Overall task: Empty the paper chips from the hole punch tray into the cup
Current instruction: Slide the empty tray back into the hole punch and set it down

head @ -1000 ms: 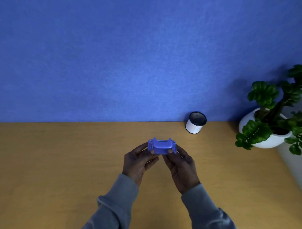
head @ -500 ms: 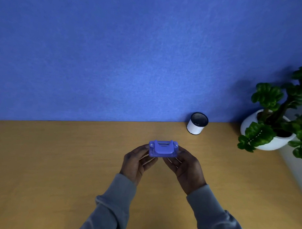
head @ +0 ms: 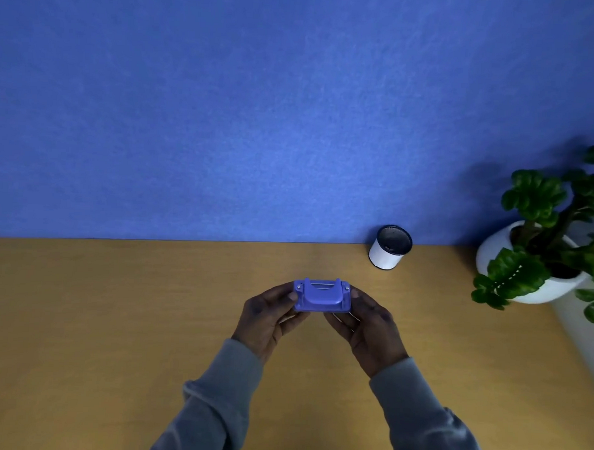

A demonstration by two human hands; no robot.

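A small blue hole punch (head: 321, 295) is held above the wooden desk, its handle side facing me. My left hand (head: 269, 316) grips its left end, thumb on top. My right hand (head: 366, 323) grips its right end. The chip tray on its underside is hidden from view. A white cup (head: 385, 255) with a dark rim and dark inside stands upright at the back of the desk, to the right of the punch and apart from both hands.
A green plant in a white pot (head: 536, 283) stands at the right edge of the desk. A blue wall (head: 258, 122) runs along the back of the wooden desk (head: 117, 319).
Both hands have turned the hole punch so its top faces me more, and lowered it slightly. The cup has not moved.
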